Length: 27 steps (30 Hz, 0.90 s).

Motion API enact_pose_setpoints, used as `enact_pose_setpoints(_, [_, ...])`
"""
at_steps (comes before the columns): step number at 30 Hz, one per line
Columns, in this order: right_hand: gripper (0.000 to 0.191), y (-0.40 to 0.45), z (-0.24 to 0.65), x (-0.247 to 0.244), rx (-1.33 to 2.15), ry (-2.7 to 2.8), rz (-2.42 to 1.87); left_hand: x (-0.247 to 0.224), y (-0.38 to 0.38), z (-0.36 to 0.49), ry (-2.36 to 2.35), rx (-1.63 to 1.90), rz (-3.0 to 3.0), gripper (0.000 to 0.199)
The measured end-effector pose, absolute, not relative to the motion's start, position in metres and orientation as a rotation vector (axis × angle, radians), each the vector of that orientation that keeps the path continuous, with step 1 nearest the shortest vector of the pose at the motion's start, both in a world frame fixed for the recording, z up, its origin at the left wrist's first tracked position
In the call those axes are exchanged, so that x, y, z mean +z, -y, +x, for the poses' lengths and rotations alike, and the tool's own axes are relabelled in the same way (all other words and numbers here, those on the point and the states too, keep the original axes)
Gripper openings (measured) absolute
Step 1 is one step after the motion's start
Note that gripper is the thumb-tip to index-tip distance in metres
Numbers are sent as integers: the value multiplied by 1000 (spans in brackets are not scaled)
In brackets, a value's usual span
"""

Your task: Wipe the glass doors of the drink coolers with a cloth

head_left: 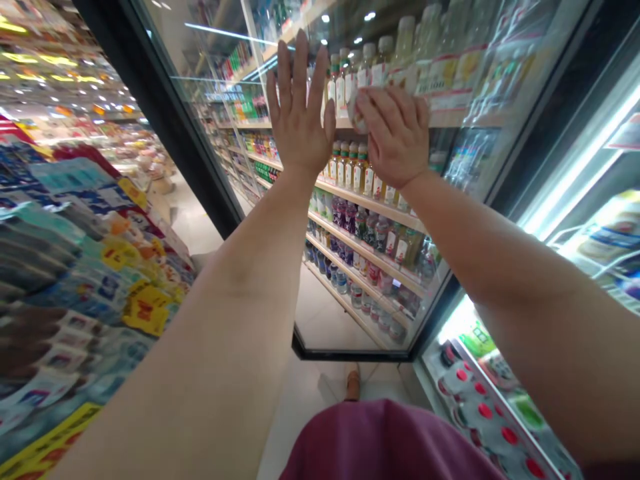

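Note:
A glass door point(320, 320) with a black frame stands swung open in front of me. My left hand point(301, 123) lies flat against the upper part of the glass, its fingers spread and nothing in it. To its right, my right hand point(397, 133) presses a crumpled whitish cloth point(358, 115) to the glass, fingers wrapped over it. Most of the cloth is hidden under the fingers. Rows of bottles point(357, 172) on shelves show in and through the glass.
Stacked packaged goods point(85, 267) with yellow tags rise along the left. Lit cooler shelves point(500, 407) with bottles and packs are at the right. The door's black lower corner point(300, 345) hangs above the tiled floor, near a shoe point(353, 385).

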State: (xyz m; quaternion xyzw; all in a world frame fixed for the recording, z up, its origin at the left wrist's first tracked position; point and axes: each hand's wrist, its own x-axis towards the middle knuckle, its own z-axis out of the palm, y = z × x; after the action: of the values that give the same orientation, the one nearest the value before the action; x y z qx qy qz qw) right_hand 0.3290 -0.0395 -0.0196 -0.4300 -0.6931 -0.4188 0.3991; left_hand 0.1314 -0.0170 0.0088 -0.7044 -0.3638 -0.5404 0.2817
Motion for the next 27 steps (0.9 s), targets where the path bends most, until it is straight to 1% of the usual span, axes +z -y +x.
enact_pose_setpoints(1, [60, 40, 328, -19, -1058, 1715, -1124, 9, 17, 132, 974, -1443, -1870, 63])
enact_pose_setpoints(4, [63, 38, 325, -17, -982, 1370, -1300, 8, 17, 132, 989, -1446, -1847, 61])
enact_pose_setpoints(6, [64, 37, 324, -18, -958, 1298, -1320, 7, 18, 132, 987, -1443, -1835, 61])
enact_pose_setpoints(10, [61, 37, 330, -23, -968, 1762, -1037, 8, 19, 131, 979, -1344, -1774, 64])
enact_pose_setpoints(12, [61, 37, 331, -26, -954, 1885, -941, 10, 20, 130, 991, -1344, -1791, 63])
enact_pose_setpoints(13, [61, 36, 330, -26, -936, 1828, -948, 10, 21, 129, 1001, -1351, -1809, 63])
enact_pose_setpoints(16, [62, 33, 326, -26, -848, 1381, -1065, 11, 23, 128, 1056, -1337, -1834, 65])
enact_pose_setpoints(18, [62, 32, 325, -26, -824, 1229, -1107, 10, 22, 130, 1084, -1320, -1840, 66])
enact_pose_setpoints(19, [62, 32, 325, -27, -840, 1264, -1101, 10, 20, 131, 1088, -1327, -1848, 65])
enact_pose_setpoints(24, [60, 34, 330, -34, -944, 1834, -960, 7, 7, 138, 1089, -1415, -1839, 67])
enact_pose_setpoints(25, [60, 32, 329, -34, -942, 1830, -956, 6, 6, 138, 1089, -1425, -1828, 68])
enact_pose_setpoints(27, [60, 28, 327, -34, -924, 1626, -991, 6, 7, 137, 1085, -1412, -1836, 66])
